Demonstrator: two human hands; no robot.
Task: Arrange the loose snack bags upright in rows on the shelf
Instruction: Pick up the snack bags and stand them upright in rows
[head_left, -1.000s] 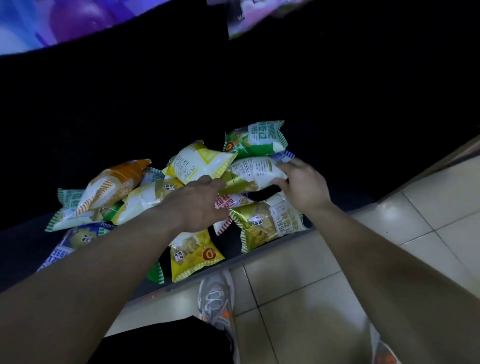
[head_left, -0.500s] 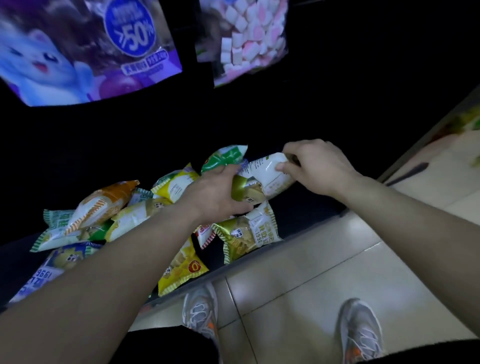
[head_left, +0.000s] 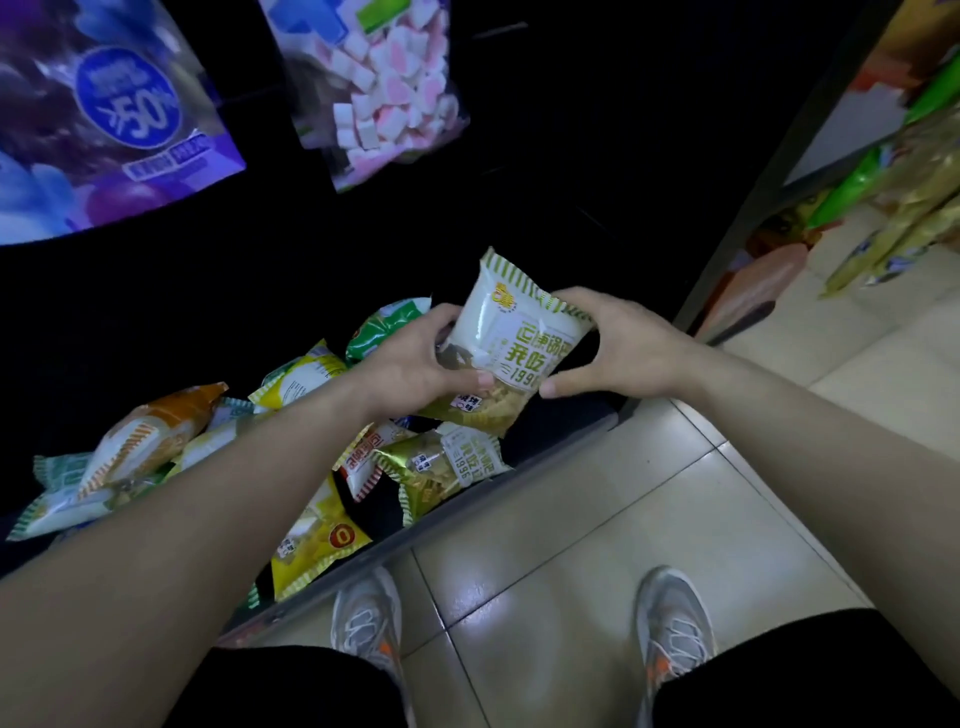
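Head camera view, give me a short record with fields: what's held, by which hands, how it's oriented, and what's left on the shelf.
held item: white and green snack bag
hands: left hand and right hand, one on each side
orientation: roughly upright, raised above the pile
shelf: loose bags lying flat and overlapping, among them a yellow bag and an orange bag
rows formed: none visible

floor: pale glossy tiles (head_left: 582, 525) reflecting overhead light | shelving unit (head_left: 519, 499): sitting dark, left of tiles | second rack (head_left: 810, 104): standing right of shelving unit, lit brighter
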